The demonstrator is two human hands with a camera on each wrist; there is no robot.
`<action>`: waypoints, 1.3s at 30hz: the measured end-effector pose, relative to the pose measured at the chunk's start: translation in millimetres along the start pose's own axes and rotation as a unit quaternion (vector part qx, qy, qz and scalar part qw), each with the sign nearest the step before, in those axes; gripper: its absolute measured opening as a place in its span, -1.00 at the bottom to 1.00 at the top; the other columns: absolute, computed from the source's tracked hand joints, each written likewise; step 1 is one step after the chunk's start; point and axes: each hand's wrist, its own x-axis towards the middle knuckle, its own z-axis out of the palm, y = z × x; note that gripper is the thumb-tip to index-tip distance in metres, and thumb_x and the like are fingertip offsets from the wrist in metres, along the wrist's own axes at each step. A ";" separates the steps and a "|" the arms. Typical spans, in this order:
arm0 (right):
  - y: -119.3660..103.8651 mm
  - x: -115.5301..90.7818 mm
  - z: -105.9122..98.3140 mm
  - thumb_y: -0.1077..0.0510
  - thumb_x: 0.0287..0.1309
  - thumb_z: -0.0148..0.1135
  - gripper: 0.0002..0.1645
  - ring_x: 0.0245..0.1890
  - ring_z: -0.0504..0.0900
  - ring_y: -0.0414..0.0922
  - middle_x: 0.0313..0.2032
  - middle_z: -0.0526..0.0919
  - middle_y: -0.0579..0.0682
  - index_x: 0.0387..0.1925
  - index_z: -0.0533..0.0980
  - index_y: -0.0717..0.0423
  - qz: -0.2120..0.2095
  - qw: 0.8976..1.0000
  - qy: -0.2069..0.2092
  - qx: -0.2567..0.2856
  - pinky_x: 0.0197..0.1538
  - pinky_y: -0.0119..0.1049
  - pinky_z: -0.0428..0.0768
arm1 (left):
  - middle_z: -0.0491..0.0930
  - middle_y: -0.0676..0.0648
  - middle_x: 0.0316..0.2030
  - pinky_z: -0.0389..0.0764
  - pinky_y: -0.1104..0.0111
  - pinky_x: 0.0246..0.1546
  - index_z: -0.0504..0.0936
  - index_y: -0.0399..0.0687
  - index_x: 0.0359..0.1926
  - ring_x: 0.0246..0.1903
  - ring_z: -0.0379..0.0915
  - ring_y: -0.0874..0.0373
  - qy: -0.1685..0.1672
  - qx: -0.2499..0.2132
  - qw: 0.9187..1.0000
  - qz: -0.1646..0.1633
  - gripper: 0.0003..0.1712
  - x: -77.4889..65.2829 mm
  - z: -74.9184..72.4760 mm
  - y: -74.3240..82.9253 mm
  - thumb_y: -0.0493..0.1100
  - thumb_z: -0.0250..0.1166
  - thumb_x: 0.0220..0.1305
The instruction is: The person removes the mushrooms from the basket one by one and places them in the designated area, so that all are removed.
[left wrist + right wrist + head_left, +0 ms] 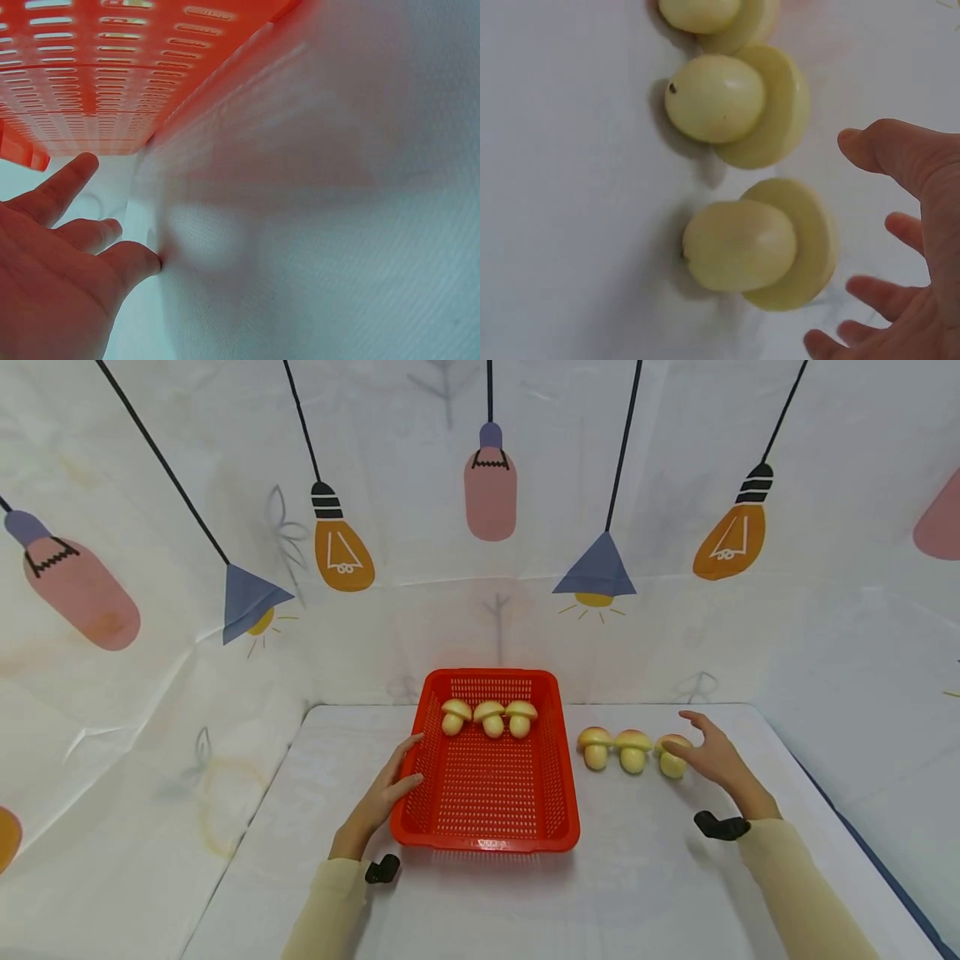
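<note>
A red plastic basket [483,793] stands on the table with three toy mushrooms [490,718] in a row at its far end. My left hand [382,789] rests against the basket's left side, thumb and a finger at the rim; seen from the left wrist, other fingers [131,262] stretch out beside the wall. To the basket's right lie three more toy mushrooms, one at the left [596,748], one in the middle [633,752] and one at the right [672,765]. Spread around the right one, my right hand [716,756] appears apart from it in the right wrist view.
The white table [637,877] ends at a wall sheet [420,627] printed with hanging lamps. A dark blue strip [870,835] runs along the table's right side. Black wrist straps [722,826] sit at both sleeves.
</note>
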 end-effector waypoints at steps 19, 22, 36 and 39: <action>-40.7 17.1 10.1 -0.22 0.24 0.37 0.36 0.46 0.00 0.56 0.51 -0.10 0.59 0.60 -0.27 0.37 -0.026 1.000 0.001 0.004 0.34 0.51 0.16 | 0.12 -0.28 0.52 0.42 -0.02 0.26 -0.01 0.03 0.63 0.37 0.25 -0.30 0.001 0.001 1.000 -0.003 -0.21 -0.6 1.1 -1.3 -0.18 0.07 0.50; -51.6 22.2 14.1 -0.21 0.22 0.39 0.39 0.49 -0.02 0.54 0.53 -0.10 0.56 0.60 -0.30 0.34 -0.032 0.999 0.003 0.010 0.37 0.50 0.13 | 0.10 -0.28 0.53 0.42 -0.01 0.26 -0.01 0.03 0.63 0.38 0.23 -0.31 0.003 0.002 1.000 -0.001 -0.21 -0.4 0.5 -1.8 -0.19 0.07 0.49; -101.7 33.2 37.0 -0.24 0.23 0.36 0.33 0.56 -0.04 0.40 0.59 -0.11 0.39 0.64 -0.24 0.20 -0.068 0.997 -0.016 0.025 0.44 0.45 0.08 | 0.11 -0.27 0.52 0.50 0.21 0.19 0.01 0.06 0.63 0.35 0.25 -0.32 0.002 -0.007 1.000 0.001 -0.23 1.2 0.2 -2.2 -0.18 0.07 0.51; -114.1 33.5 39.5 -0.24 0.24 0.35 0.29 0.57 -0.04 0.36 0.60 -0.10 0.35 0.64 -0.21 0.16 -0.075 0.996 -0.019 0.033 0.44 0.44 0.09 | 0.15 -0.28 0.51 0.52 0.19 0.18 0.02 0.07 0.63 0.33 0.28 -0.32 0.005 -0.005 1.000 0.000 -0.23 1.2 0.5 -2.4 -0.19 0.07 0.51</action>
